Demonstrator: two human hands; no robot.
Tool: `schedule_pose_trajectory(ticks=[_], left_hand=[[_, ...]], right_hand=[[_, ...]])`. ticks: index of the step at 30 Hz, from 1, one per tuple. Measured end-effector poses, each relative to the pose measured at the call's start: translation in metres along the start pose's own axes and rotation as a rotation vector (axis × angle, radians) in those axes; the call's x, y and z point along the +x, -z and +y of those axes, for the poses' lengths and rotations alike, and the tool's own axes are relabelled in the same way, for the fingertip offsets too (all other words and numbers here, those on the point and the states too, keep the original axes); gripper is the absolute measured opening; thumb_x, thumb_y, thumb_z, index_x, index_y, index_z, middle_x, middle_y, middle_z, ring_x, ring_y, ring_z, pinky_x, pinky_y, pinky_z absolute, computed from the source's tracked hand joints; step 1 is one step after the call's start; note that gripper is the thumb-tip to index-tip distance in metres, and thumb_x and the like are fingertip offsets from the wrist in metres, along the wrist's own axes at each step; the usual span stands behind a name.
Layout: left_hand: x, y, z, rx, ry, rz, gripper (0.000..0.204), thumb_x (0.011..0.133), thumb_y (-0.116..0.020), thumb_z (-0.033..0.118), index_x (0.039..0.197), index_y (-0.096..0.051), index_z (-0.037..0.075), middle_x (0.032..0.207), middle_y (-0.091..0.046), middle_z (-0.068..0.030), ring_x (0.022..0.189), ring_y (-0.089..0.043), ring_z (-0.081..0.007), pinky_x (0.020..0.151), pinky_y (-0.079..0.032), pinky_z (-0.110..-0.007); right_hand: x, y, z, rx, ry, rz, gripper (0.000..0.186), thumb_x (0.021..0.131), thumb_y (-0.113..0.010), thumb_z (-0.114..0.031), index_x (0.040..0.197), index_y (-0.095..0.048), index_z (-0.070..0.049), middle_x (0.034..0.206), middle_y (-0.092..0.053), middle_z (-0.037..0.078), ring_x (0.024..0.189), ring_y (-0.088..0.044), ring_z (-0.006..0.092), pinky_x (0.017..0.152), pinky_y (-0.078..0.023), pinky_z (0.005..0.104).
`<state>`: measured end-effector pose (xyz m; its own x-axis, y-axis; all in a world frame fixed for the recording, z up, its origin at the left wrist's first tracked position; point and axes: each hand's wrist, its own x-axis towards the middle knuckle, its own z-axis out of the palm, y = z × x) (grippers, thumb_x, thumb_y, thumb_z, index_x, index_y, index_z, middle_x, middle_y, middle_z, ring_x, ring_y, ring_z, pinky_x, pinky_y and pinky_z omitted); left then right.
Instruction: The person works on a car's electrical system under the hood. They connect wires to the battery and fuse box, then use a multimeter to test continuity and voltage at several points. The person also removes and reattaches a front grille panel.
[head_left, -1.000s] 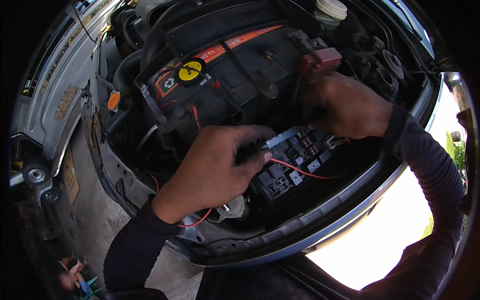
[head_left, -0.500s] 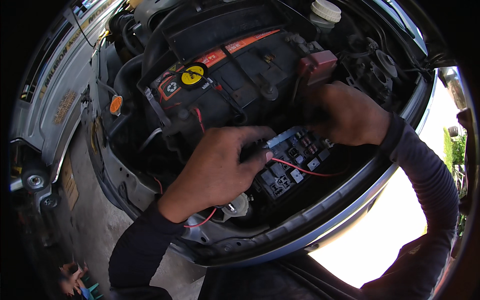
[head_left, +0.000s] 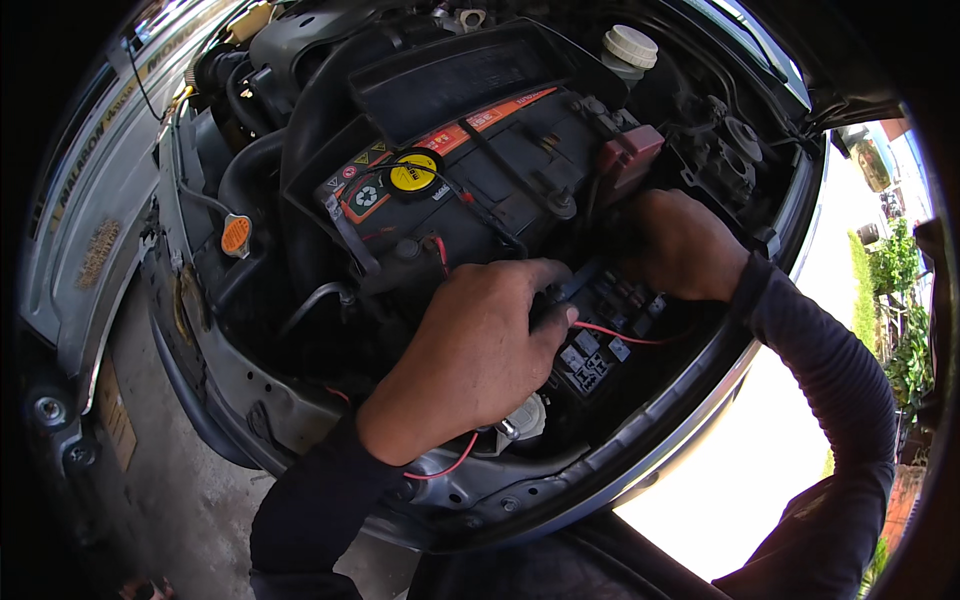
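While your left hand [head_left: 470, 365] pinched the red wire [head_left: 615, 334] over the open fuse box [head_left: 600, 345], your right hand [head_left: 680, 245], its fingers hidden, reached beside the battery [head_left: 470, 190]; the wire seemed not yet connected.

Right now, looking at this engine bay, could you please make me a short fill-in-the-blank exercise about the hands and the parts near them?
1. The left hand pinches a thin wire of ____ colour over the fuse box.
2. The cap on the battery is ____.
3. The right hand rests just below the battery's ____ terminal cover.
4. Both forearms wear ____ sleeves.

Missing words: red; yellow; red; black
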<state>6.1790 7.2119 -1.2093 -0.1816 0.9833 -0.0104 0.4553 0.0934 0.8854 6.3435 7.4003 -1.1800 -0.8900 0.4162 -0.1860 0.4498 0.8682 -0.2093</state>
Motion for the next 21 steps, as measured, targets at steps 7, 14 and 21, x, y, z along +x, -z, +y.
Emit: schedule_pose_trajectory(ticks=[7, 14, 21], left_hand=[[-0.020, 0.035, 0.003, -0.180, -0.077, 0.062, 0.033, 0.100, -0.073, 0.015, 0.125, -0.069, -0.006, 0.084, -0.071, -0.0097, 0.068, -0.059, -0.0064, 0.062, -0.048, -0.024], [-0.032, 0.065, 0.007, -0.404, 0.194, 0.065, 0.043, 0.103, -0.067, 0.022, 0.136, -0.062, -0.005, 0.079, -0.063, -0.0020, 0.060, -0.053, -0.0042, 0.051, -0.039, -0.021], [-0.032, 0.079, 0.007, -0.659, 0.291, 0.042, 0.050, 0.101, -0.069, 0.017, 0.143, -0.052, -0.004, 0.085, -0.068, -0.0086, 0.062, -0.062, -0.0088, 0.053, -0.049, -0.023]], right_hand=[[0.031, 0.032, -0.019, 0.403, -0.084, 0.137, 0.031, 0.079, -0.081, -0.019, 0.102, -0.077, 0.001, 0.091, -0.076, 0.018, 0.080, -0.073, 0.0318, 0.076, -0.058, 0.0414], [0.108, 0.021, 0.004, 0.053, 0.141, 0.236, 0.027, 0.086, -0.074, -0.019, 0.099, -0.076, 0.005, 0.098, -0.074, 0.024, 0.098, -0.073, 0.0410, 0.088, -0.058, 0.0473], [0.076, 0.035, -0.026, 0.060, 0.049, 0.412, 0.026, 0.089, -0.068, -0.004, 0.114, -0.076, 0.000, 0.094, -0.074, 0.017, 0.087, -0.074, 0.0274, 0.082, -0.058, 0.0399]])
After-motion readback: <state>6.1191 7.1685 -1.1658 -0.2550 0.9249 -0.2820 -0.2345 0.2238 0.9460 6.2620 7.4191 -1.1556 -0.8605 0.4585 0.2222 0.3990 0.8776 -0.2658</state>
